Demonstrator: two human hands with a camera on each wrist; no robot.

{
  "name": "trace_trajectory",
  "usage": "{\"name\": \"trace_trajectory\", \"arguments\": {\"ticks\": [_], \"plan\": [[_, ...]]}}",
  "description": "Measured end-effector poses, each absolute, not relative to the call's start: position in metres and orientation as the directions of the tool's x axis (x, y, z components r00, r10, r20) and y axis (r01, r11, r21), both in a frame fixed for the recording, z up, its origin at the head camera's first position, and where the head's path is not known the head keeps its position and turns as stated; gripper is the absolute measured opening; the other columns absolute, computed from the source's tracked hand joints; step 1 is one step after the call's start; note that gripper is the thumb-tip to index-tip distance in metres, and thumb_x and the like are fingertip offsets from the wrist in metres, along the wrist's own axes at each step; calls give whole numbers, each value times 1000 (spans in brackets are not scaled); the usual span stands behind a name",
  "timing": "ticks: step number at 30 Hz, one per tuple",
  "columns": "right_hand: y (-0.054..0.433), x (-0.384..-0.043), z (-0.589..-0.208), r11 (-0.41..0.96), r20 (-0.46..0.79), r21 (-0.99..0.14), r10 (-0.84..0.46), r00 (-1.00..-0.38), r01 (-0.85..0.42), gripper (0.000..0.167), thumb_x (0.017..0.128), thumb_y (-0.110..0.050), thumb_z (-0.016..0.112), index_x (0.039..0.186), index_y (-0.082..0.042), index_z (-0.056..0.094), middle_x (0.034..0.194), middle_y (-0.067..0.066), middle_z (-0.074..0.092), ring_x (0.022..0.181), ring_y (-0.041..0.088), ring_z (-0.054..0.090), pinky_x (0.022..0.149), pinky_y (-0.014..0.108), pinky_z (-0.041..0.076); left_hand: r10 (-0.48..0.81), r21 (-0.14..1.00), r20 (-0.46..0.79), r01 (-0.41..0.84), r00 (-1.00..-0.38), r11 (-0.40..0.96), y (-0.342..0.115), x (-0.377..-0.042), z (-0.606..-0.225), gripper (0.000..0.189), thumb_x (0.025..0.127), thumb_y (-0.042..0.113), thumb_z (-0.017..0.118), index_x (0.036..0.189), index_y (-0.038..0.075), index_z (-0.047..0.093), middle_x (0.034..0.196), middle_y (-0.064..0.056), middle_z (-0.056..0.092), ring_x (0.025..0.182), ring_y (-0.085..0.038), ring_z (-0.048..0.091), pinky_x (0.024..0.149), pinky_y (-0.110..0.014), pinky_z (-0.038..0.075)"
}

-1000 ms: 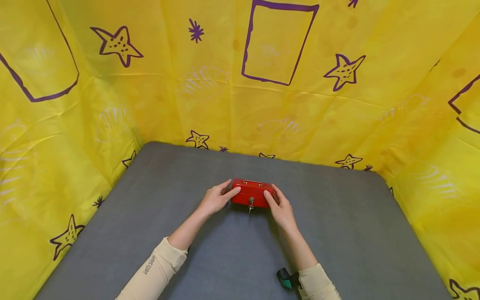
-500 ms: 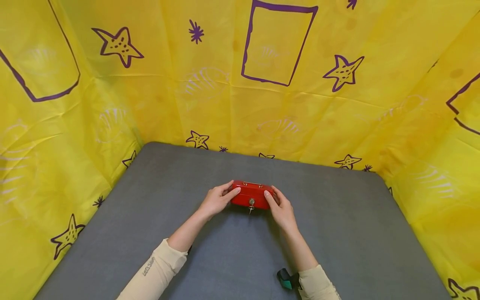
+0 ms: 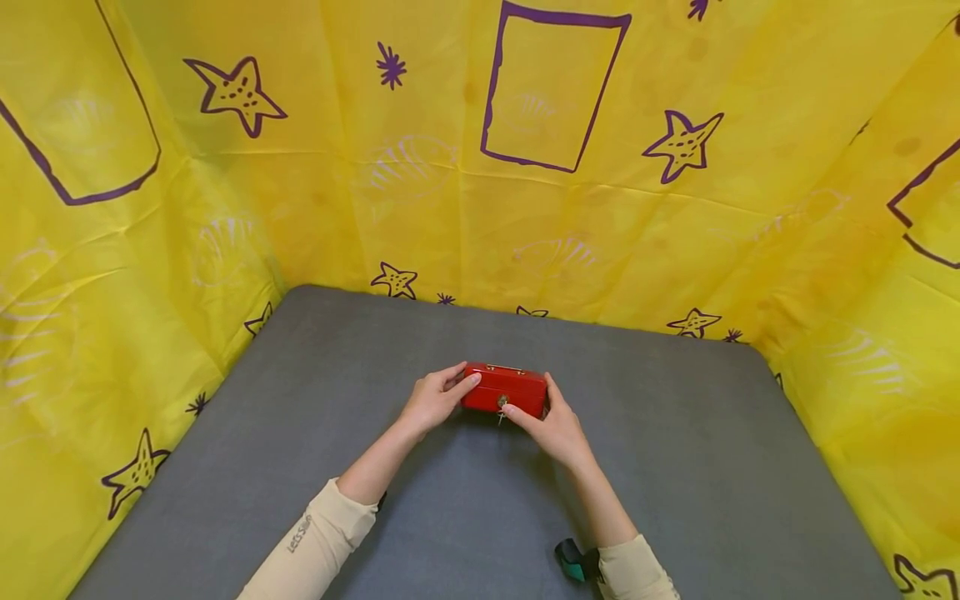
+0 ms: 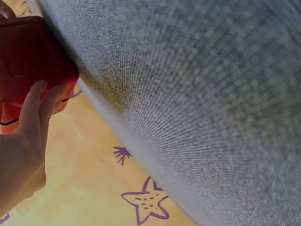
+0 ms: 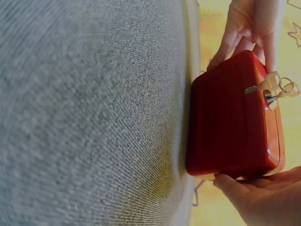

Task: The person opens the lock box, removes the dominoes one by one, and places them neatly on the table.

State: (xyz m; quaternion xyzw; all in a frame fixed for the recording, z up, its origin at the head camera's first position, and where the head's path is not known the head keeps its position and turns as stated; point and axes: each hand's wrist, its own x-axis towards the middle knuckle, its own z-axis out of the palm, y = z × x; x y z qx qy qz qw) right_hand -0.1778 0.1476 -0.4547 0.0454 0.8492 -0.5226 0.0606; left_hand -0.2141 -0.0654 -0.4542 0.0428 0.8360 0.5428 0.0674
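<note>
A red cash box point(image 3: 491, 390) with a thin metal handle on its lid is held over the grey table, its underside point(image 5: 221, 117) showing in the right wrist view. My left hand point(image 3: 431, 402) grips its left end, thumb on the front and fingers behind. At the other end my right hand point(image 3: 561, 429) holds it, fingers round the side. The right thumb stretches across the front, its tip right at the key in the lock. A ring with keys point(image 5: 272, 84) hangs from that lock. In the left wrist view, my left fingers point(image 4: 33, 103) lie along the box's end.
The grey table point(image 3: 675, 467) spreads out on all sides of the hands. Yellow cloth walls point(image 3: 330, 217) with purple starfish drawings enclose its back and sides. A black and green device point(image 3: 572, 562) sits by my right wrist.
My right thumb has slid left across the box's front, from near its right corner to the key. The left hand keeps its grip, and the box stays in nearly the same place.
</note>
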Motion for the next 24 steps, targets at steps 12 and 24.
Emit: {"name": "trace_trajectory", "arguments": {"ticks": [12,24], "plan": [[147,-180,-458,471,-100,-876,42,-994,108,101,79,-50,76,154,-5,24,142,16,48,118,32,53,95,49,48,135,913,-58,2,-989,407,-65,-213,-454,58,94,37,65,138,3,54,121,-15,66,94,-20,68,75,-32,57],[146,-179,-458,522,-71,-848,59,-996,92,101,80,-52,75,153,-5,25,143,16,47,118,32,53,94,48,48,125,904,-31,26,-992,427,-64,-212,-452,59,94,38,65,139,2,53,118,-16,67,95,-22,66,72,-31,55]]}}
